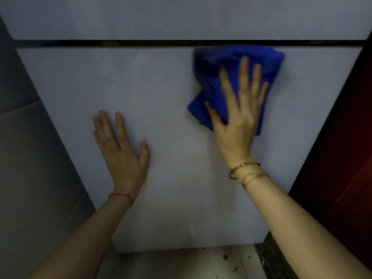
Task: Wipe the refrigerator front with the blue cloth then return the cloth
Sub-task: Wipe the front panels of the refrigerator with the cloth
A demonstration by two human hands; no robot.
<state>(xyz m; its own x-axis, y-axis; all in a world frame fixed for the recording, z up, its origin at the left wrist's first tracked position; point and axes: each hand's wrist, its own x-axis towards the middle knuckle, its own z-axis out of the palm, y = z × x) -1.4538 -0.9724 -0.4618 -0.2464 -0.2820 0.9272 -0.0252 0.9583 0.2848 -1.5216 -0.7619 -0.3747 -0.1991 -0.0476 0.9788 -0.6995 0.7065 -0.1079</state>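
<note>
The white refrigerator front fills the head view, split by a dark horizontal gap between an upper and a lower door. A crumpled blue cloth lies pressed flat against the lower door, near its top right. My right hand rests on the cloth with fingers spread, pinning it to the door; the cloth looks blurred. My left hand is flat on the bare door lower left of the cloth, fingers apart, holding nothing.
A grey tiled wall runs along the refrigerator's left side. A dark reddish surface stands to its right. Below the door is a speckled light floor.
</note>
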